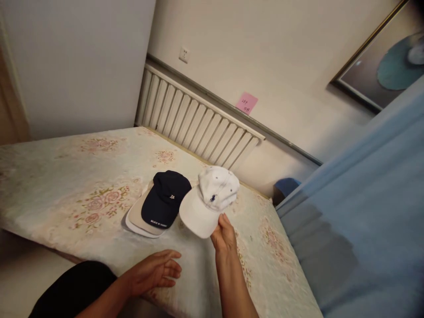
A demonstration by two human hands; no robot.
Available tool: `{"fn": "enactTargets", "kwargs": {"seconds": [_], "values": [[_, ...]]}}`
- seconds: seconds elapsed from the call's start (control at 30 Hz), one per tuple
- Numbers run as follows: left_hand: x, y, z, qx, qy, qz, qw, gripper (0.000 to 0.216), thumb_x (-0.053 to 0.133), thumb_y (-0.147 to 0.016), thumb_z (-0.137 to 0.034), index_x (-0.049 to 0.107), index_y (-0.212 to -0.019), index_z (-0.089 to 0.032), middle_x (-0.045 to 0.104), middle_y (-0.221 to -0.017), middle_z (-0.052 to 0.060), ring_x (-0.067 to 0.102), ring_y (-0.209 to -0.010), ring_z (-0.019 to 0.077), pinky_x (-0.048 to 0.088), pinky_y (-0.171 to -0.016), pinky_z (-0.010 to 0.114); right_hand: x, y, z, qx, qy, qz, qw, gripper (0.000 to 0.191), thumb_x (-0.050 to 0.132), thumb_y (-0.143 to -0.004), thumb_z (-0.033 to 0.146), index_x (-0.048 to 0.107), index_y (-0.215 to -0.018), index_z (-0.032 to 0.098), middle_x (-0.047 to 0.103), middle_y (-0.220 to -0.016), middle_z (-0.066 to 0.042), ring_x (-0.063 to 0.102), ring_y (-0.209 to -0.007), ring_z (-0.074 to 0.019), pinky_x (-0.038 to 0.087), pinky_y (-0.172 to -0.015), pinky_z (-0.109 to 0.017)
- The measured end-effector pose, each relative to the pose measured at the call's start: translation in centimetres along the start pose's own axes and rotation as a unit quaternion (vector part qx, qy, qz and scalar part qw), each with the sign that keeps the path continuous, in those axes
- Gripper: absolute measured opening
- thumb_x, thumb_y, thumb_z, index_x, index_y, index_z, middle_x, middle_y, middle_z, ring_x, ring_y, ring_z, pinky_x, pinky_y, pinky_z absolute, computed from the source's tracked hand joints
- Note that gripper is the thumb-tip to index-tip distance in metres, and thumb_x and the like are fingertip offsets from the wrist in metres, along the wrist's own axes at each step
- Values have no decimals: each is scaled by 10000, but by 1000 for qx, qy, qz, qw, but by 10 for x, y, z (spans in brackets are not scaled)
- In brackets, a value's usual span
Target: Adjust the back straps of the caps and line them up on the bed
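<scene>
My right hand (225, 235) grips a white baseball cap (218, 187) near where the brim meets the crown, on the cap's right side. A small dark blue emblem marks its front. The cap is held up over the bed, its brim toward the lower left. To its left lies a stack of caps: a navy cap (170, 194) with white lettering on top, a beige cap (135, 215) under it, and a white brim (132, 228) at the bottom. My left hand (155, 271) hovers below the stack, fingers spread and holding nothing.
The caps lie on a bed with a pale floral cover (62, 176). A white radiator (192, 117) runs along the wall behind, with a pink note (247, 103) above it. A blue curtain (364, 185) hangs at the right. A dark blue object (286, 185) sits beyond the bed's far corner.
</scene>
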State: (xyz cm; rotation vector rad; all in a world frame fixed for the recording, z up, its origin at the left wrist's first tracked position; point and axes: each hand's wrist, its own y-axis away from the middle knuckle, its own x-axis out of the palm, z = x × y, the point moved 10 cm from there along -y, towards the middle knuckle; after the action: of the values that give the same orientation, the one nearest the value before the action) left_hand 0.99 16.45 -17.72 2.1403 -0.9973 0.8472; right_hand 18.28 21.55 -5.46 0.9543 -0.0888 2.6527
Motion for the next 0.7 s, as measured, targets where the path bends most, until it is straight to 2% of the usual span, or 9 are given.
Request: {"fn": "enactTargets", "kwargs": {"seconds": [0.1,0.2,0.27,0.37,0.43,0.53,0.7], "values": [[2,-10,0,-9,-2,35,999,344,597,-806,-465,582,-1023,-199,675,-874,89,643,-823,209,457,-779,355,44,-45,0,-28,-3,10,1000,227,640,-715,158,625,-940,181,730,-980,-57,640,-1037,-173,431,-1020,-373],[4,-18,-4,-3,-2,50,999,322,610,-804,-432,590,-1015,-190,671,-868,90,644,-820,217,455,-794,381,70,-72,-37,-8,3,1,1000,184,603,-733,156,613,-915,180,729,-955,-36,630,-1051,-168,453,-997,-354],[6,-20,-7,3,3,51,999,295,621,-801,-405,603,-1005,-193,666,-860,79,643,-821,211,453,-795,373,74,-77,-79,37,17,-6,999,169,586,-729,147,616,-893,175,736,-901,-31,634,-1044,-183,480,-967,-361],[9,-20,-14,20,10,50,998,235,631,-792,-406,643,-936,-220,662,-859,55,638,-818,203,449,-782,346,62,-69,-143,119,21,-17,993,153,594,-703,132,620,-850,166,741,-834,-29,651,-1009,-186,492,-946,-341],[12,-19,-19,33,3,51,998,198,637,-783,-417,670,-882,-249,663,-878,43,634,-832,211,448,-784,347,54,-62,-167,143,11,-12,990,157,621,-717,197,615,-871,167,741,-872,-31,643,-1031,-183,490,-943,-334],[13,-20,-22,38,-15,53,998,149,652,-766,-412,692,-836,-287,664,-871,29,634,-842,226,450,-779,359,50,-58,-173,142,36,12,989,220,663,-706,263,611,-900,174,736,-923,-42,643,-1032,-196,508,-910,-350],[7,-25,-17,33,-16,50,998,142,641,-773,-433,689,-818,-307,646,-801,17,643,-819,212,465,-765,343,63,-66,-158,135,50,34,989,241,698,-676,275,616,-879,174,732,-906,-52,669,-932,-196,553,-801,-323]]}}
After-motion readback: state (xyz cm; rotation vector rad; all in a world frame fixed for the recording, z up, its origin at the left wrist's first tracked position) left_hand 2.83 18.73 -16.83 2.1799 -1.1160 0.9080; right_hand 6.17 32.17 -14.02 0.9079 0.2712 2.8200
